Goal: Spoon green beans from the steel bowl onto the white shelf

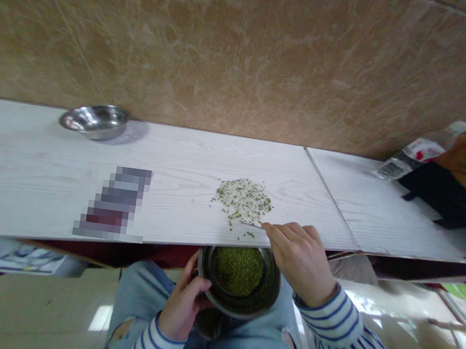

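My left hand (185, 305) grips the near left side of a steel bowl (271, 294), held over my lap just below the counter's front edge. Small green beans (240, 270), like mung beans, cover its bottom. On the counter lies a loose pile of white grains mixed with green beans (243, 199). My right hand (297, 257) is closed around a thin metal utensil (252, 224). Its visible end reaches the near edge of the pile; its exact kind does not show. A few green beans lie between pile and counter edge.
Another steel bowl (94, 122) stands by the wall at the left. A pixelated flat object (115, 205) lies in front of it. At the right, a clear plastic bottle (416, 153) leans beside a black and brown item (464, 182). The white counter (184, 156) has a seam.
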